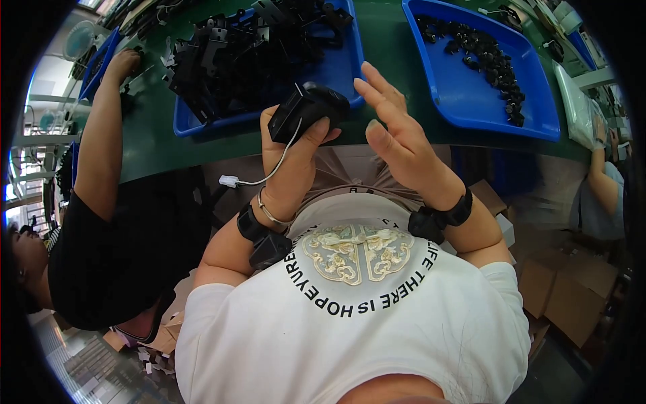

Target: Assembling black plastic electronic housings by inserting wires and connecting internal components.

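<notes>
In my left hand (296, 155) is a black plastic part (311, 108) with a rounded end, gripped between thumb and fingers. From it a thin pale cable hangs down to a small white connector (229, 181). My right hand (402, 138) is raised just to the right of the part, apart from it, with fingers stretched out and nothing in them. Beyond my left hand stands a blue tray (185, 121) heaped with black brackets and housings (235, 64). A second blue tray (538, 101) at the far right holds a strip of small black pieces (494, 71).
The trays stand on a green table (151, 145). At the left, a co-worker in black reaches an arm (101, 148) onto it. Another person's arm (599, 161) is at the right, near a clear plastic bag (575, 111). Cardboard boxes (572, 289) sit low at the right.
</notes>
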